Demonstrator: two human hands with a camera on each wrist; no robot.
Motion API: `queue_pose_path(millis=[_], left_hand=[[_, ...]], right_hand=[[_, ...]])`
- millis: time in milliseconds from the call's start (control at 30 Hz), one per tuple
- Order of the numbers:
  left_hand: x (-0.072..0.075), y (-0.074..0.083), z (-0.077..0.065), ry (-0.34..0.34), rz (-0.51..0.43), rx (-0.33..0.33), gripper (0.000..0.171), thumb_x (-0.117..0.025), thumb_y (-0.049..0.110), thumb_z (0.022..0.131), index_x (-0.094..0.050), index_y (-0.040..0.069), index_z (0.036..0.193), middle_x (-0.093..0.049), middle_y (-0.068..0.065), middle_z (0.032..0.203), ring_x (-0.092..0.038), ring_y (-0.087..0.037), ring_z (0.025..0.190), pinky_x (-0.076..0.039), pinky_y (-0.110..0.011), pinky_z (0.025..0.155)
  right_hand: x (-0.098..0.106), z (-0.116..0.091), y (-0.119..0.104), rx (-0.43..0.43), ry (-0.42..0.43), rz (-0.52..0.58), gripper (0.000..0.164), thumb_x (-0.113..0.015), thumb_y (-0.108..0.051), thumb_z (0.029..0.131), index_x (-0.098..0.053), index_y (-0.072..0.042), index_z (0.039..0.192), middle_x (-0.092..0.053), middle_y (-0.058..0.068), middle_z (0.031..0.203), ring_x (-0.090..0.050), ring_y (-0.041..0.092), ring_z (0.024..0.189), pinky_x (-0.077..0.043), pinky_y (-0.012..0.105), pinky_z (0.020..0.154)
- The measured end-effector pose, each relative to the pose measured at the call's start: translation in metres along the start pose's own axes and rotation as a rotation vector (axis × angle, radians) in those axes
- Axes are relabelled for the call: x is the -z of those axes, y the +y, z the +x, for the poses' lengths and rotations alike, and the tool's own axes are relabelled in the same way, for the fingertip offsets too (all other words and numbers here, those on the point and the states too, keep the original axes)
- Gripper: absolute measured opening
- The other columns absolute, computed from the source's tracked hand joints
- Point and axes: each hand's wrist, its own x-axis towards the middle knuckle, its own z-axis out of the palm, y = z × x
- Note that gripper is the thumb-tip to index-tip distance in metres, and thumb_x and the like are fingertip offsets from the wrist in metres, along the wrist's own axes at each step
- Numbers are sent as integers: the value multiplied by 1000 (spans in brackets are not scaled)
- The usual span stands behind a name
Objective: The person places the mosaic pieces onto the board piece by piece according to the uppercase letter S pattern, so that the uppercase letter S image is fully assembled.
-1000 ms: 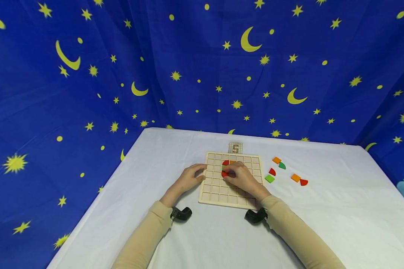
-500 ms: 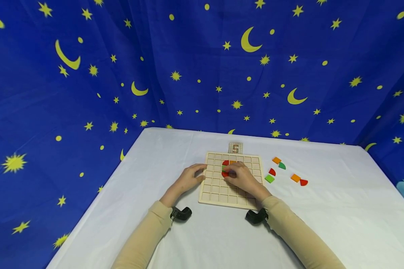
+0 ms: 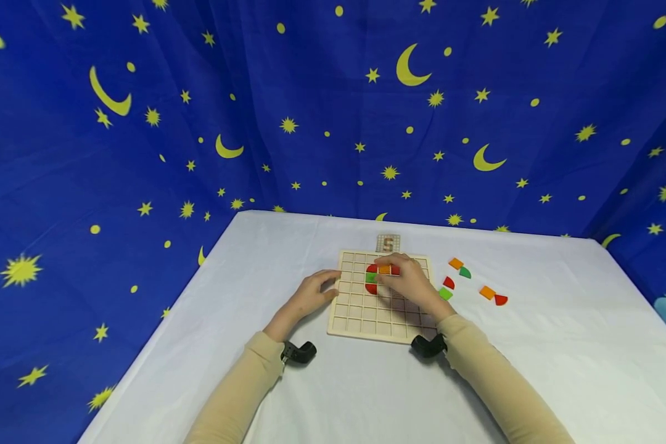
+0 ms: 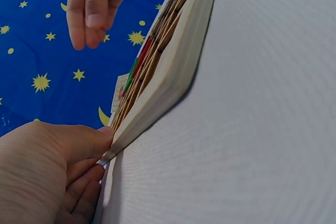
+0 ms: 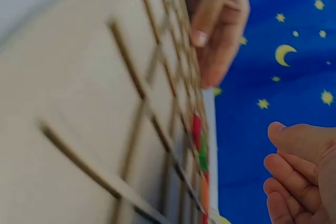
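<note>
A pale wooden grid board lies on the table. In its cells sit an orange square, a green square and red pieces, among them a red quarter circle. My left hand holds the board's left edge; the left wrist view shows thumb and fingertips against the wooden rim. Over the board's upper right is my right hand, fingers loosely bent, thumb apart from the index finger. In the right wrist view nothing shows between those fingers. The hand hides some cells behind it.
Right of the board lie loose pieces: an orange square, a dark green quarter circle, a red quarter circle, a light green square and another orange-red pair. Behind the board is a small pattern card. A blue star-printed curtain surrounds the table.
My right hand has lifted and shifted slightly right and away from me, uncovering more of the green, orange and red pieces. My left hand stays at the board's edge.
</note>
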Motion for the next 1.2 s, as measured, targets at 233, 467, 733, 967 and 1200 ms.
queue_pose_path(millis=[233, 467, 733, 967, 1200], left_hand=[[0, 1, 0, -4, -7, 19, 44, -66, 9, 89, -55, 1, 130, -53, -13, 132, -50, -26, 121, -39, -38, 103], [0, 4, -1, -4, -11, 26, 43, -65, 8, 89, -55, 0, 130, -53, -14, 132, -49, -27, 121, -38, -39, 104], [0, 6, -1, 2, -14, 30, 43, -65, 8, 89, -55, 0, 130, -54, -13, 131, -50, -27, 121, -38, -37, 104], [0, 5, 0, -1, -16, 34, 43, -65, 8, 89, -55, 0, 130, -54, -13, 131, -50, -27, 121, -38, -37, 104], [0, 5, -1, 1, -13, 10, 43, -66, 9, 89, -55, 0, 129, -54, -14, 130, -51, -28, 120, -39, -39, 103]], right_hand=[[30, -3, 8, -48, 109, -37, 33, -71, -12, 85, -65, -2, 116, -64, 13, 110, -56, 33, 105, -47, 51, 87], [61, -9, 30, -110, 223, -58, 36, -72, -11, 85, -63, 0, 117, -64, 18, 108, -56, 36, 103, -45, 51, 90], [85, -24, 54, -236, 312, -65, 38, -70, -16, 87, -61, 1, 121, -61, 20, 115, -54, 35, 107, -43, 50, 94], [95, -36, 70, -330, 353, -53, 42, -68, -18, 89, -58, 2, 124, -59, 22, 119, -51, 37, 112, -41, 49, 96], [97, -41, 80, -386, 390, -50, 41, -68, -17, 88, -58, 2, 124, -60, 22, 118, -51, 36, 110, -42, 47, 95]])
